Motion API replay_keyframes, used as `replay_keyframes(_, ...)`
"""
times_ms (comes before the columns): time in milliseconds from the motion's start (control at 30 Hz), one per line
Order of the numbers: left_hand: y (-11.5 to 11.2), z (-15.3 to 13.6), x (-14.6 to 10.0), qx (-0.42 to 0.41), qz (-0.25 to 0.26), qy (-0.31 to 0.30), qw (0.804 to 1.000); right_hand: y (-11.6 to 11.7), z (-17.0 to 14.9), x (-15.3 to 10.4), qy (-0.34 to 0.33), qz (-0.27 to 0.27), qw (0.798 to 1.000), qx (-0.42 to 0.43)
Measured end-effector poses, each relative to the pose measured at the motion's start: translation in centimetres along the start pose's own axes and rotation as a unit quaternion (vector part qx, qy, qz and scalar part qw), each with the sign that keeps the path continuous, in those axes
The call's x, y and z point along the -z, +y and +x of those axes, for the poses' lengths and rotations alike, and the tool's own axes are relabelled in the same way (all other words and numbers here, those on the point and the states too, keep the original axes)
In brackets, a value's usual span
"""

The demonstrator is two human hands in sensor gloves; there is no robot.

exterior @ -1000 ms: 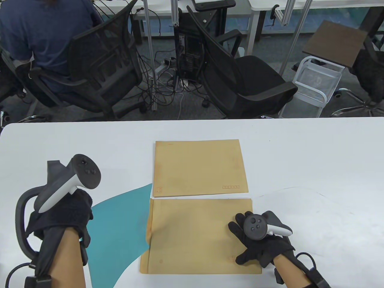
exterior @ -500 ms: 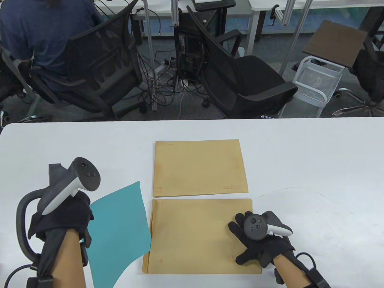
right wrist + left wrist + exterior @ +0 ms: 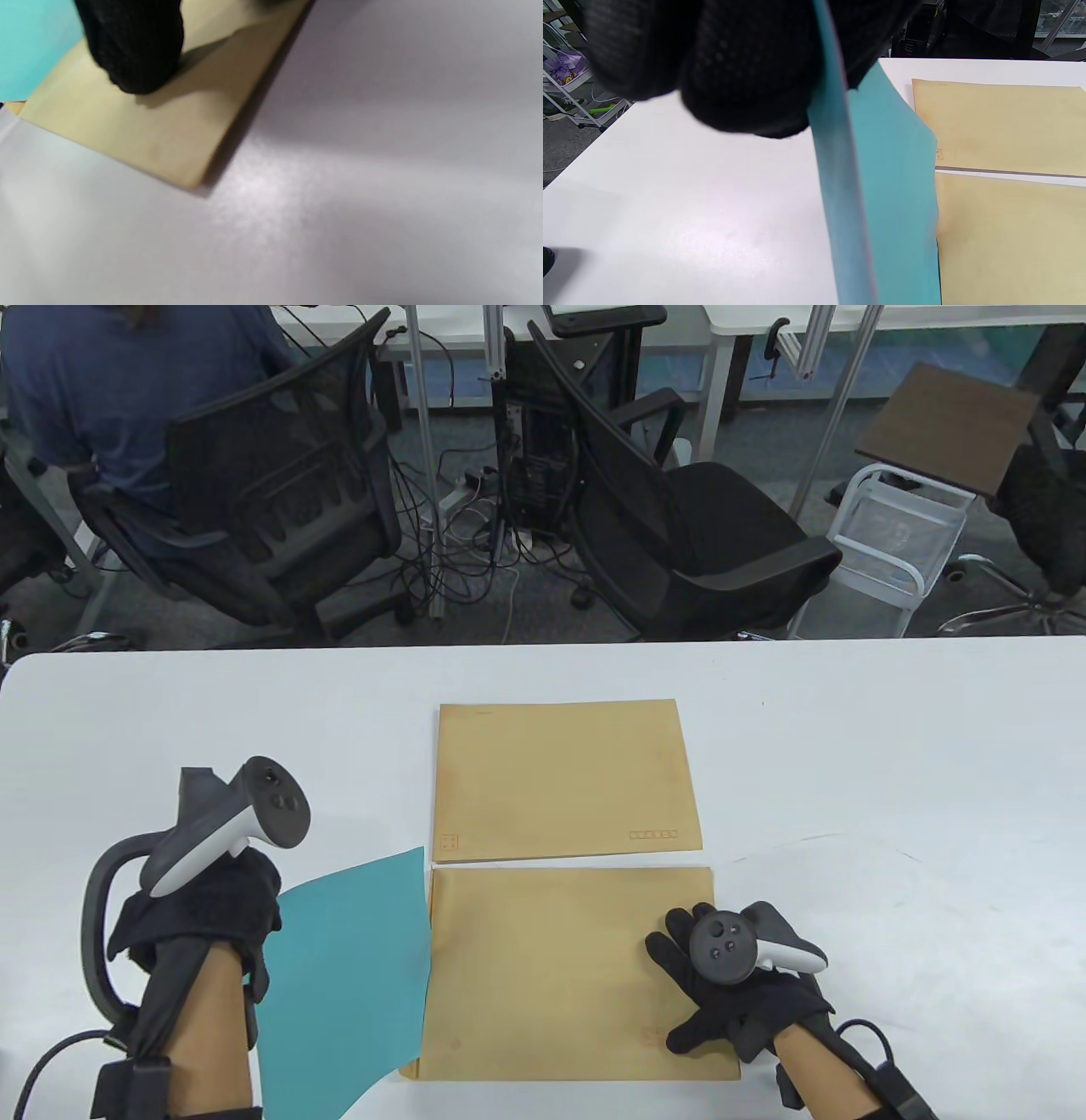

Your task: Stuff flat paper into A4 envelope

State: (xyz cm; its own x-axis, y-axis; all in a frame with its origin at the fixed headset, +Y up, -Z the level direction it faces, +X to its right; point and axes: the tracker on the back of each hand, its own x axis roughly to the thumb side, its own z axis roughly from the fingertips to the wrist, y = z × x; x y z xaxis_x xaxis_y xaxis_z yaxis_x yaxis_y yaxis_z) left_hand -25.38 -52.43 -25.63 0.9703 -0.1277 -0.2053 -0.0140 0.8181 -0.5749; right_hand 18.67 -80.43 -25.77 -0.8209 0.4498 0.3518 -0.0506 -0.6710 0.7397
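Since half-second back, teal paper (image 3: pixel 348 976) shifts right, edge now meeting near envelope (image 3: pixel 577 976) mouth; I see sheet bowed. Left hand (image 3: pixel 199 912) pinches paper; right hand (image 3: pixel 734 984) presses envelope flat on table (image 3: pixel 891 780).

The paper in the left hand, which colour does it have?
Teal; the paper in the left hand shows best in the table view.

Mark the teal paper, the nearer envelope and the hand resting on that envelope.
teal paper (image 3: pixel 348 959), table view, middle of the sheet
nearer envelope (image 3: pixel 551 967), table view, bare centre of its face
right hand (image 3: pixel 738 993), table view, back of the glove, below the tracker
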Motion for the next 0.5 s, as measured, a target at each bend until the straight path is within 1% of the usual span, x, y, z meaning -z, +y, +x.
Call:
replay_keyframes(67, -0.2, 0.2, 0.4, 0.008, 0.0, -0.004, 1.0, 0.0, 0.0, 0.0, 0.0, 0.0, 1.0, 0.0)
replay_keyframes(300, -1.0, 0.8, 2.0, 0.052, -0.009, 0.016, 0.998, 0.0, 0.0, 0.0, 0.0, 0.0, 1.0, 0.0)
replay_keyframes(500, -1.5, 1.4, 3.2, 0.072, -0.019, -0.003, 0.997, 0.0, 0.0, 0.0, 0.0, 0.0, 1.0, 0.0)
